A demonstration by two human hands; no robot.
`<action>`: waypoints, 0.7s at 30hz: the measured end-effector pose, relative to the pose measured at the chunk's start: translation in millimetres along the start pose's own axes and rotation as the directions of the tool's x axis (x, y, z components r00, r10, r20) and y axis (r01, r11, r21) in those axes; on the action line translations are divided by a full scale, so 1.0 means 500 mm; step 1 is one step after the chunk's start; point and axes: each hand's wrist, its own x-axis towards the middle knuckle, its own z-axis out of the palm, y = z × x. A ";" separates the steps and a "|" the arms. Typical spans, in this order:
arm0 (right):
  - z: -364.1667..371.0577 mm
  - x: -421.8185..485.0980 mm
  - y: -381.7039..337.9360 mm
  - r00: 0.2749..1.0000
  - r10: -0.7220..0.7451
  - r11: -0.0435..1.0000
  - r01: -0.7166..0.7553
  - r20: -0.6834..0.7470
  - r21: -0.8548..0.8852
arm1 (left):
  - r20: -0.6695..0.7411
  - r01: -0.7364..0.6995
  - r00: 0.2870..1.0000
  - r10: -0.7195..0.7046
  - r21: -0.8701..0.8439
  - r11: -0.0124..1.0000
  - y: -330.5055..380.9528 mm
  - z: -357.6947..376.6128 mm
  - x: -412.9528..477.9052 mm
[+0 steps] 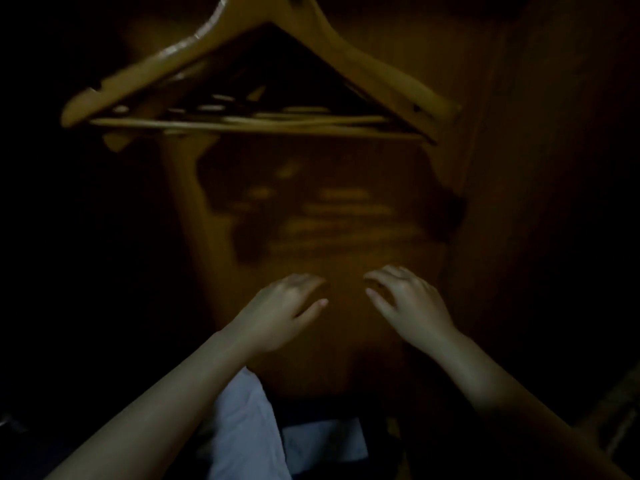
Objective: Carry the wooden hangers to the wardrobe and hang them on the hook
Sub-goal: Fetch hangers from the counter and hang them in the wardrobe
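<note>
Several wooden hangers (377,71) hang bunched together at the top of the dim view, inside the wardrobe; their top and the hook are cut off by the frame. Their shadow falls on the wooden back panel (346,334) below them. My left hand (280,313) and my right hand (405,299) are held side by side well below the hangers, in front of the panel. Both have loosely curled fingers and hold nothing. Neither hand touches the hangers.
A wooden side wall (554,168) of the wardrobe rises on the right. White cloth (242,420) lies at the bottom between my forearms. The left side is too dark to read.
</note>
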 end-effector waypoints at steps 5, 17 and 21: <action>0.099 -0.159 0.029 0.914 0.337 0.936 -0.351 0.224 0.025 | 0.399 0.060 0.917 0.024 -0.198 0.978 -0.032 0.163 -0.033; 0.277 -0.717 -0.078 0.266 0.854 0.347 -0.931 0.448 -0.110 | 0.769 0.149 0.621 0.152 -0.306 0.940 -0.046 0.475 -0.317; 0.297 -0.892 -0.141 0.028 0.890 0.084 -0.991 0.455 -0.103 | 0.824 0.077 0.534 0.191 -0.272 0.959 -0.034 0.526 -0.401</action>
